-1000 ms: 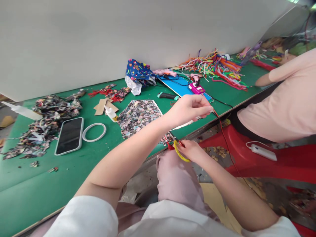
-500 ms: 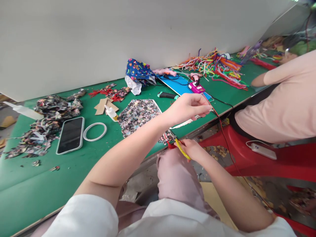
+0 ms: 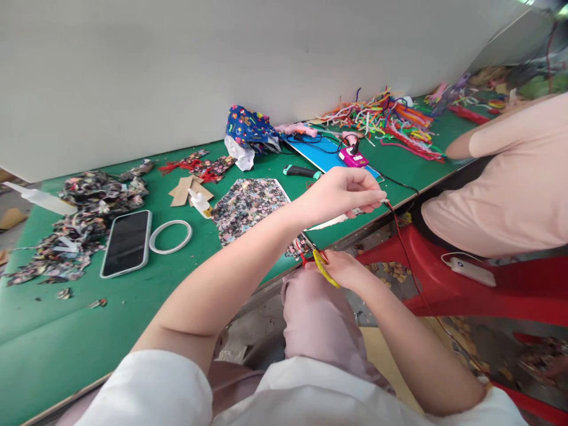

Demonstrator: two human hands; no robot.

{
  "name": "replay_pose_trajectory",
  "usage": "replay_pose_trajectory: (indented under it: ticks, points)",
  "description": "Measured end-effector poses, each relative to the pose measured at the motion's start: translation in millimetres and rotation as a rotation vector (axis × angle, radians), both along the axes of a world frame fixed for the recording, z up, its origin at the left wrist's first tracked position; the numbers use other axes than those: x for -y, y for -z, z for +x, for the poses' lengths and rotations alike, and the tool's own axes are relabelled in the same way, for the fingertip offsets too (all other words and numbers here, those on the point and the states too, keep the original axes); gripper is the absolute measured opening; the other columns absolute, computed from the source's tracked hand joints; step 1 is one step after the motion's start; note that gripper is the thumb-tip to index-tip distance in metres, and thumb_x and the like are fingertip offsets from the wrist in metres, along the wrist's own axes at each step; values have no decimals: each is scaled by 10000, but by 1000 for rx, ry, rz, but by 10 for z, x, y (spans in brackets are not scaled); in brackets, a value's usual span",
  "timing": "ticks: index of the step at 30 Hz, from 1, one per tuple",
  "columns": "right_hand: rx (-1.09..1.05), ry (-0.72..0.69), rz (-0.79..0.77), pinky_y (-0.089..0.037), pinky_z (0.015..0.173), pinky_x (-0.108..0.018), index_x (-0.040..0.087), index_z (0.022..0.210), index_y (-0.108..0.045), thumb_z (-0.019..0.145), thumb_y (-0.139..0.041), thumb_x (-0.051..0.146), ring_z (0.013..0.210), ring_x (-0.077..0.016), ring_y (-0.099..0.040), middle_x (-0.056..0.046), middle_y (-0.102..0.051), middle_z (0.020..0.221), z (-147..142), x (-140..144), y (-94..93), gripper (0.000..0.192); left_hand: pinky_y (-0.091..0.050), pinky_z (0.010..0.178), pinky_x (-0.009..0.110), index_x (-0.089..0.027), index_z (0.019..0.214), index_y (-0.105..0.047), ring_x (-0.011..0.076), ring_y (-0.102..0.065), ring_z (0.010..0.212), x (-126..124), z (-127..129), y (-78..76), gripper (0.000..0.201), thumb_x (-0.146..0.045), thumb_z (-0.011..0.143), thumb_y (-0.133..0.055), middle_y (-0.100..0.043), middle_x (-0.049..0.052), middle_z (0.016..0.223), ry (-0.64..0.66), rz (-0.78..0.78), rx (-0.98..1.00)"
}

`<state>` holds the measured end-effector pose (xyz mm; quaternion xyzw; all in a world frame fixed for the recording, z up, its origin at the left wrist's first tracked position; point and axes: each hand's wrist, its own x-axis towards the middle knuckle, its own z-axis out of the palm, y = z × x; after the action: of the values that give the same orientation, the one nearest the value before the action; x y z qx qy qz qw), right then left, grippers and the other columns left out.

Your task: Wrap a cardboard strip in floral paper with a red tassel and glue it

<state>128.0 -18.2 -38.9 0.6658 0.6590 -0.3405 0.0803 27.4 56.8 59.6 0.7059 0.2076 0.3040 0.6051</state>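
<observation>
My right hand [image 3: 344,269] is closed around yellow-handled scissors [image 3: 325,270] at the table's front edge, above my knee. Their blades point up and left, beside a small floral-print piece [image 3: 293,249] with red strands. My left hand [image 3: 348,194] is held in a pinch further forward, its fingertips pointing right. A tiny pale and red bit shows at the fingertips, too small to name. Beneath that hand lies a white-edged strip [image 3: 329,223], partly covered. A larger floral-print sheet [image 3: 251,210] lies flat left of my forearm, which hides part of it.
On the green table [image 3: 146,319] are a phone [image 3: 126,244], a white ring [image 3: 171,236], a glue bottle [image 3: 200,203], printed scraps [image 3: 100,198], a pink power strip [image 3: 354,157] and colourful cords [image 3: 390,121]. A co-worker's sleeve [image 3: 519,130] and a red stool [image 3: 492,290] are at right.
My left fingertips have shifted slightly right. The scissors in my right hand have moved slightly up and left, and their blades show more. The co-worker's arm has moved slightly.
</observation>
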Motion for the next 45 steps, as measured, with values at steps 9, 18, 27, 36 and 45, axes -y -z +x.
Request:
replay_pose_trajectory:
  ticks: [9,18,27,36,45]
  points:
    - [-125,91,-86,-464,487,-275,153,926,-642,785,-319,724,550,-201,-652,-128,-706,818,20,-19,60,671,-471,509,168,-134,763,-573,95,-617,662,0,-6,7,148,-275,802,-602,-651,40,720,34,28,-2]
    - [-165,117,-115,-461,410,-280,103,839,-631,815,-270,700,438,-205,-622,-159,-688,692,13,-102,76,698,-468,506,159,-129,777,-582,91,-613,671,6,-11,10,158,-283,801,-602,-652,45,742,50,22,-10]
    - [-168,118,-126,-441,394,-263,113,850,-617,859,-232,636,410,-201,-609,-126,-655,571,-22,-95,85,649,-460,499,155,-130,772,-584,98,-631,687,9,-37,-36,143,-268,796,-612,-666,47,752,30,7,-13]
    - [-176,131,-132,-449,393,-269,94,873,-613,854,-232,630,440,-222,-626,-153,-654,586,-49,-86,72,658,-471,507,154,-132,789,-579,109,-651,718,-8,-75,-59,140,-269,805,-605,-687,63,811,7,-27,-29]
    - [-111,120,-84,-465,468,-270,95,992,-575,733,-328,780,489,-188,-641,-178,-696,874,12,-37,55,773,-448,485,155,-117,766,-587,89,-626,646,-104,-61,24,170,-281,794,-625,-670,54,742,-18,-13,-20]
